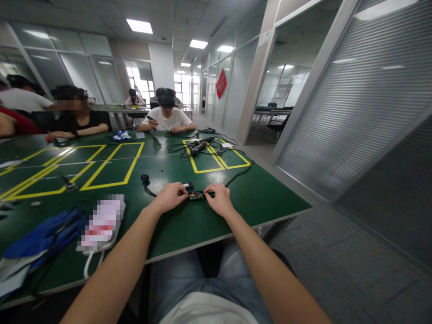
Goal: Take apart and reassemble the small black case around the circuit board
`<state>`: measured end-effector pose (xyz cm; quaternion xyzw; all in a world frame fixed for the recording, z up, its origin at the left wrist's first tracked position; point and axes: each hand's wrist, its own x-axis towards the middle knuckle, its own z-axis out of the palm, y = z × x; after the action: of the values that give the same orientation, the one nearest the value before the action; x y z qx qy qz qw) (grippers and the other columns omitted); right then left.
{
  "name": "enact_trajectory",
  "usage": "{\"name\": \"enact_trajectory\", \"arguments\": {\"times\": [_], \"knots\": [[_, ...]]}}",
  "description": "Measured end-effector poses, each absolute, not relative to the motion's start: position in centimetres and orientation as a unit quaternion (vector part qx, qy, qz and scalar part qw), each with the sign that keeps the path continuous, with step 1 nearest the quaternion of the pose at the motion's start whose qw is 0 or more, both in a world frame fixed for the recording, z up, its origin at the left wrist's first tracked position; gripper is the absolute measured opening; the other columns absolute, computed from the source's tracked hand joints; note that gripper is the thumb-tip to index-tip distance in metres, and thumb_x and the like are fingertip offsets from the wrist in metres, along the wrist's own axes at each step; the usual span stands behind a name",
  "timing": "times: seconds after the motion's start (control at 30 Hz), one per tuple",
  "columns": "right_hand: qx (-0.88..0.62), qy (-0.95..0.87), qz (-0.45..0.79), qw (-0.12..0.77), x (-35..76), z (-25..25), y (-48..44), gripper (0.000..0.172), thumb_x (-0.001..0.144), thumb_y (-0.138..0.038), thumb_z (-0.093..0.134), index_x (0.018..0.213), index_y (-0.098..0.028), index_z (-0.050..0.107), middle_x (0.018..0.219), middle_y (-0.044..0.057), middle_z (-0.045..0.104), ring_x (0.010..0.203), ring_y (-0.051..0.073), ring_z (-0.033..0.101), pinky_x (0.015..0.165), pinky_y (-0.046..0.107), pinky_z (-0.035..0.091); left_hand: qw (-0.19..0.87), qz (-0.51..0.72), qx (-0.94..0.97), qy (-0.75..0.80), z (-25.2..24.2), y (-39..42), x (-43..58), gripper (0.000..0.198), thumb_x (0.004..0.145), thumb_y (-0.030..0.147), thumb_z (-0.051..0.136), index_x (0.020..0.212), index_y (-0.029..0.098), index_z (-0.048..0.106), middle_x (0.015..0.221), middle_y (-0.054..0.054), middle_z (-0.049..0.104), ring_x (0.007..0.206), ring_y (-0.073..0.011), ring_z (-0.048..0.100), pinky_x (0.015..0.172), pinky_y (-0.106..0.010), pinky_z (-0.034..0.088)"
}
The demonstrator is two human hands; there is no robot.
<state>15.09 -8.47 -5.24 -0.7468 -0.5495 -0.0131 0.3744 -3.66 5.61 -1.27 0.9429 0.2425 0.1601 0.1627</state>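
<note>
A small open black device (196,195) with coloured parts inside lies on the green table (270,193). My left hand (171,197) pinches at its left end, with thumb and fingers closed. At its right end my right hand (219,198) is closed around the dark cable end. A black cover piece (188,185) rests just behind the device, beside my left fingertips. From the left side a black cable with a plug (145,179) runs toward my left hand. Another black cable (239,174) leads back to the right from near my right hand.
Tangled black cables and dark tools (199,146) lie on yellow tape outlines behind. At the left are blue gloves (43,238) and a blurred pink-white object (103,222) with a white cord. Several people sit around the far tables.
</note>
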Motion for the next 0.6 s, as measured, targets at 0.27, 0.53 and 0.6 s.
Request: {"name": "enact_trajectory", "arguments": {"times": [0.27, 0.53, 0.6], "knots": [[-0.75, -0.535, 0.019, 0.388, 15.52, -5.47, -7.85, 0.014, 0.088, -0.015, 0.068, 0.087, -0.027, 0.076, 0.116, 0.001, 0.079, 0.116, 0.026, 0.063, 0.106, 0.047, 0.039, 0.146, 0.16, 0.946, 0.242, -1.49, 5.3, -3.39, 0.018, 0.09, 0.023, 0.066, 0.083, 0.022, 0.082, 0.091, -0.006, 0.076, 0.083, -0.0217, 0.069, 0.077, -0.031, 0.049], [-0.769, -0.527, 0.028, 0.36, 15.31, -5.02, -7.45, 0.013, 0.087, -0.014, 0.068, 0.084, -0.026, 0.073, 0.118, 0.0, 0.078, 0.118, 0.027, 0.063, 0.107, 0.049, 0.039, 0.126, 0.151, 0.95, 0.242, -1.14, 4.93, -3.08, 0.02, 0.089, 0.021, 0.064, 0.079, 0.023, 0.081, 0.09, -0.006, 0.072, 0.084, -0.0223, 0.07, 0.077, -0.03, 0.05], [-0.768, -0.533, 0.014, 0.355, 14.96, -5.1, -7.59, 0.015, 0.087, -0.012, 0.067, 0.087, -0.026, 0.072, 0.116, 0.0, 0.079, 0.118, 0.027, 0.063, 0.107, 0.048, 0.04, 0.128, 0.153, 0.948, 0.248, -1.15, 4.94, -3.04, 0.02, 0.089, 0.022, 0.063, 0.079, 0.023, 0.081, 0.091, -0.007, 0.073, 0.085, -0.0231, 0.07, 0.078, -0.031, 0.05]]}}
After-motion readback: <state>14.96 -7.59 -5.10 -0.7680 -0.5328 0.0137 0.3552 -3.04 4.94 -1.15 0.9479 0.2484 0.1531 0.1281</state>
